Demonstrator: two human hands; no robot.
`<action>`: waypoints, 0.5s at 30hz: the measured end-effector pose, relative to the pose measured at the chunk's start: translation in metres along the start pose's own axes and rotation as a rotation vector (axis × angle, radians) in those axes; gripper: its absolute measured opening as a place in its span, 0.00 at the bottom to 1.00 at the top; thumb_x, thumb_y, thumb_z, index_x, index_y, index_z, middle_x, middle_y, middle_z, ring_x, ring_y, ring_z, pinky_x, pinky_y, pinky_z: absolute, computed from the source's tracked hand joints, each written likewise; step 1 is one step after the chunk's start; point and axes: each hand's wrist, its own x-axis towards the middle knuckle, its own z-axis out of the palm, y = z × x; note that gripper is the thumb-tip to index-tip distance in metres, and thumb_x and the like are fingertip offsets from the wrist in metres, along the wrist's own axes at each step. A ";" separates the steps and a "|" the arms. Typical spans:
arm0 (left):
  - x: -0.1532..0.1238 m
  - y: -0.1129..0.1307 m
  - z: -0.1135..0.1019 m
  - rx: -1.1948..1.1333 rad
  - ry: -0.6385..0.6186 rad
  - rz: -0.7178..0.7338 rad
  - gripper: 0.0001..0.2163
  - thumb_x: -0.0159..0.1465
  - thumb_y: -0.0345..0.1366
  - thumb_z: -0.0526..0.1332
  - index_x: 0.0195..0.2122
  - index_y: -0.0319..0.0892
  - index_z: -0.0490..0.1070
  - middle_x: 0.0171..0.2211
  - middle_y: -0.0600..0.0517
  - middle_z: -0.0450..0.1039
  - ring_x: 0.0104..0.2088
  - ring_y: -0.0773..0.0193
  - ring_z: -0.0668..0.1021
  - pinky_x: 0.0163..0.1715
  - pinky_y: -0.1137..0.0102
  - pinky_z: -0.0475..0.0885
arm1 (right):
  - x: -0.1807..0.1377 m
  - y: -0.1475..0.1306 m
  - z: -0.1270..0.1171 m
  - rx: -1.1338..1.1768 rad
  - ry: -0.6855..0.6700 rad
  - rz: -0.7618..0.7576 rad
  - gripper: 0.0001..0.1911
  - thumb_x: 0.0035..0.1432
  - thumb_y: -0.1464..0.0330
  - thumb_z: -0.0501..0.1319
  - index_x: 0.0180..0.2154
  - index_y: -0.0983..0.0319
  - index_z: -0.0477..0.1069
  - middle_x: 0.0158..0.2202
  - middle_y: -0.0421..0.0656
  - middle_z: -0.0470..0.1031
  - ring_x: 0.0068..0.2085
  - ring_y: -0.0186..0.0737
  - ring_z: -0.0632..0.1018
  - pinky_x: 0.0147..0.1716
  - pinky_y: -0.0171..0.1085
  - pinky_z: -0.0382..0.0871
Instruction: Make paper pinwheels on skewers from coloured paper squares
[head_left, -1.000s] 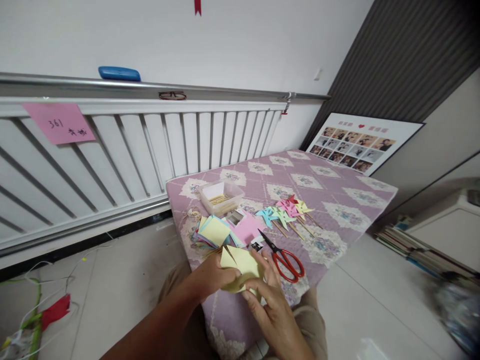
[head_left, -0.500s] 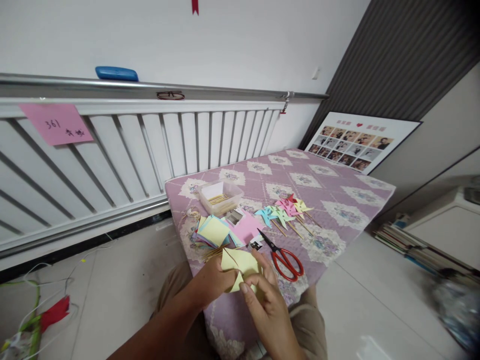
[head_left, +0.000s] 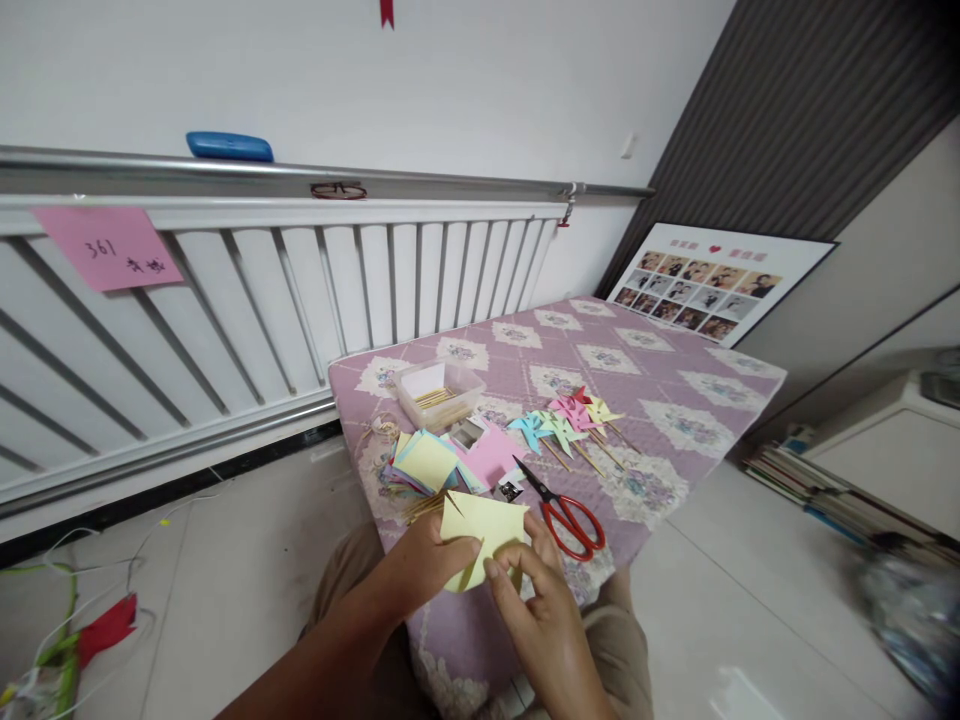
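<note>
A yellow paper square (head_left: 487, 520) with slits cut in from its corners is held above the near edge of the table. My left hand (head_left: 427, 560) pinches its left side, thumb on top. My right hand (head_left: 536, 600) grips its lower right part, where a flap bends between thumb and fingers. Just right of the paper lie scissors (head_left: 566, 515) with red handles. Beyond my hands is a pile of coloured paper squares (head_left: 424, 462), with a pink sheet (head_left: 491, 458) beside it. Several finished paper pinwheels (head_left: 562, 425) on sticks lie farther back.
A clear plastic box (head_left: 439, 393) holding wooden sticks stands at the table's left. The patterned purple tablecloth (head_left: 600, 357) covers the table. Behind is a white radiator (head_left: 420, 270); a photo board (head_left: 705, 285) leans at the back right. Loose sticks (head_left: 424, 507) lie by my left hand.
The yellow paper has been turned flatter in my hands, and the flap raised near my thumbs is now lower. My left thumb lies across the paper's left side. The scissors and pinwheels stay put.
</note>
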 end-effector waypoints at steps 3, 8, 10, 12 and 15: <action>0.000 0.000 0.000 -0.003 -0.004 -0.031 0.13 0.58 0.31 0.56 0.42 0.39 0.75 0.31 0.51 0.76 0.31 0.62 0.72 0.34 0.71 0.67 | 0.002 -0.001 0.000 -0.026 0.015 -0.016 0.11 0.57 0.64 0.57 0.23 0.59 0.67 0.49 0.52 0.67 0.60 0.59 0.60 0.54 0.59 0.57; 0.000 -0.001 -0.001 0.043 0.026 -0.045 0.13 0.57 0.31 0.56 0.41 0.38 0.75 0.29 0.52 0.74 0.29 0.63 0.71 0.31 0.71 0.66 | 0.004 -0.002 0.000 -0.041 0.036 -0.011 0.11 0.55 0.63 0.58 0.22 0.58 0.66 0.44 0.51 0.69 0.57 0.58 0.64 0.52 0.57 0.62; 0.001 -0.002 -0.001 0.061 0.026 -0.052 0.13 0.57 0.31 0.56 0.41 0.37 0.75 0.29 0.51 0.74 0.28 0.64 0.71 0.29 0.72 0.65 | 0.004 -0.002 0.000 -0.038 0.032 -0.004 0.11 0.55 0.64 0.58 0.22 0.58 0.66 0.42 0.51 0.70 0.56 0.58 0.65 0.52 0.57 0.61; 0.001 -0.004 -0.002 0.080 0.034 -0.064 0.14 0.56 0.31 0.56 0.42 0.37 0.75 0.29 0.51 0.75 0.27 0.64 0.71 0.28 0.72 0.65 | 0.005 -0.001 0.000 -0.031 0.028 -0.002 0.11 0.55 0.64 0.58 0.22 0.58 0.65 0.42 0.51 0.71 0.56 0.58 0.65 0.52 0.57 0.61; 0.002 -0.006 -0.002 0.100 0.042 -0.054 0.14 0.55 0.30 0.57 0.42 0.37 0.74 0.32 0.49 0.76 0.29 0.62 0.72 0.29 0.72 0.66 | 0.005 0.000 0.000 -0.019 0.032 -0.013 0.11 0.54 0.65 0.58 0.21 0.58 0.64 0.43 0.50 0.71 0.55 0.57 0.66 0.52 0.55 0.62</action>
